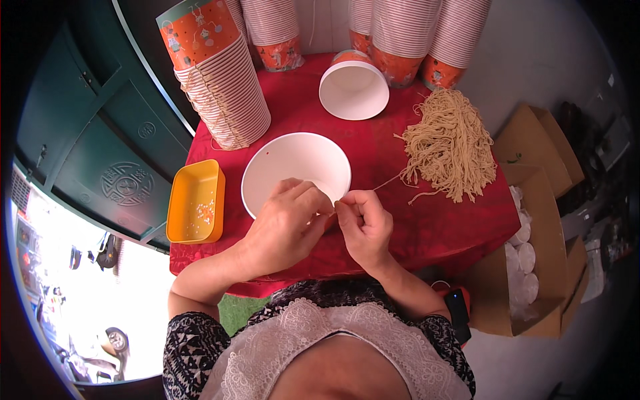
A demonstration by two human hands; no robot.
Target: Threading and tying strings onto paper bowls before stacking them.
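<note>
Both hands meet over the near right rim of a white paper tub [287, 163]. My right hand [365, 227] pinches a thin beige string [390, 181], which runs up and right to a heap of beige strings [450, 147]. My left hand [287, 223] is closed, its fingertips close to those of my right hand; what they grip is too small to make out. A small red hole shows in the tub's wall. Left of the tub, a yellow plastic container [217, 200] holds small white and orange bits.
A stack of paper tubs [227, 93] hung with strings stands at the back left of the red-covered table [293, 100]. Another tub [353, 90] lies tipped behind. Wrapped tub stacks [403, 40] line the back. An open cardboard box [543, 247] with white round items stands right.
</note>
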